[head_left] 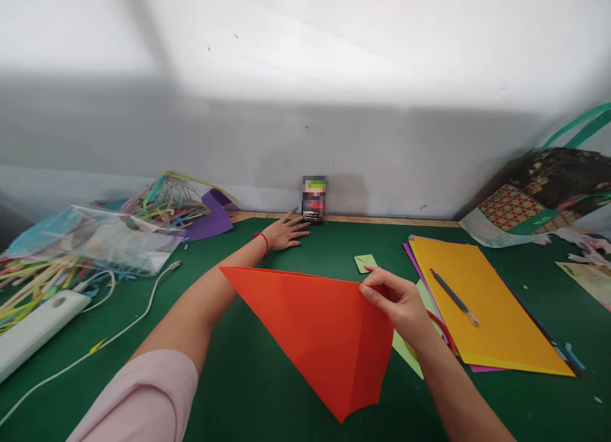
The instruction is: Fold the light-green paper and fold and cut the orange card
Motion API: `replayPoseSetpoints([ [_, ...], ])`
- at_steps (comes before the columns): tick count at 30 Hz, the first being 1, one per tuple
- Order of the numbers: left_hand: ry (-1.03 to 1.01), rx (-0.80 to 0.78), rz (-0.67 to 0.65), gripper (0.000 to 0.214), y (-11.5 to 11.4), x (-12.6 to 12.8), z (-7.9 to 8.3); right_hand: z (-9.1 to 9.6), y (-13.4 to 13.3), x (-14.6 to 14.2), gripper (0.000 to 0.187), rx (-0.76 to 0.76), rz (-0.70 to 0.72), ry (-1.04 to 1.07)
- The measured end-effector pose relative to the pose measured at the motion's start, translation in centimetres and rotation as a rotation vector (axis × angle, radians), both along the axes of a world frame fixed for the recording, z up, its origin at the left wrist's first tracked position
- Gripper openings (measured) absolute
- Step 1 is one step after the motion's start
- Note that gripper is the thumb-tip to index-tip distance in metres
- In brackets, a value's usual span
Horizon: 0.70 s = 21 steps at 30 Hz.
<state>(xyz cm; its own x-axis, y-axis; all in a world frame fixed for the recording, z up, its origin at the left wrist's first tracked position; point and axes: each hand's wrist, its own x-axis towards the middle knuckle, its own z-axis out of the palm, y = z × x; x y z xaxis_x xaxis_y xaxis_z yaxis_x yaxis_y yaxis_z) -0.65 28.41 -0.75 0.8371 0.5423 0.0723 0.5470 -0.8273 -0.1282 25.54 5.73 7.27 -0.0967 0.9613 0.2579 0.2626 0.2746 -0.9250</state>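
My right hand (398, 300) pinches the right corner of a folded orange paper sheet (319, 330), which stands lifted off the green table mat (248, 378) in a triangular shape. My left hand (285, 232) is stretched far forward with its fingers spread flat on the mat, its fingertips right next to a small dark box (314, 203) by the wall. A red band sits on the left wrist.
A stack of coloured sheets topped by a yellow sheet (496, 321) lies at the right, with a pen (454, 297) on it. A small green paper scrap (365, 262) lies mid-table. Plastic bag and coloured strips (95, 238), white cable (119, 327) and white device (33, 330) at left. Patterned bag (539, 200) far right.
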Motion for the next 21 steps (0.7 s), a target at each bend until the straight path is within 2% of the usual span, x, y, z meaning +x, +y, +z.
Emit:
replayPoseSetpoints([
  [6,-0.025,0.018,0.011,0.044,0.3,-0.1,-0.4,0.0,0.1,0.0,0.023,-0.005,-0.008,-0.005],
  [12,0.033,0.010,-0.038,0.043,-0.1,0.2,0.0,-0.2,0.0,0.2,0.024,-0.015,-0.012,-0.013],
  [21,-0.110,0.189,0.128,0.054,-0.6,3.0,0.3,0.0,0.2,0.1,0.026,-0.009,-0.009,-0.043],
])
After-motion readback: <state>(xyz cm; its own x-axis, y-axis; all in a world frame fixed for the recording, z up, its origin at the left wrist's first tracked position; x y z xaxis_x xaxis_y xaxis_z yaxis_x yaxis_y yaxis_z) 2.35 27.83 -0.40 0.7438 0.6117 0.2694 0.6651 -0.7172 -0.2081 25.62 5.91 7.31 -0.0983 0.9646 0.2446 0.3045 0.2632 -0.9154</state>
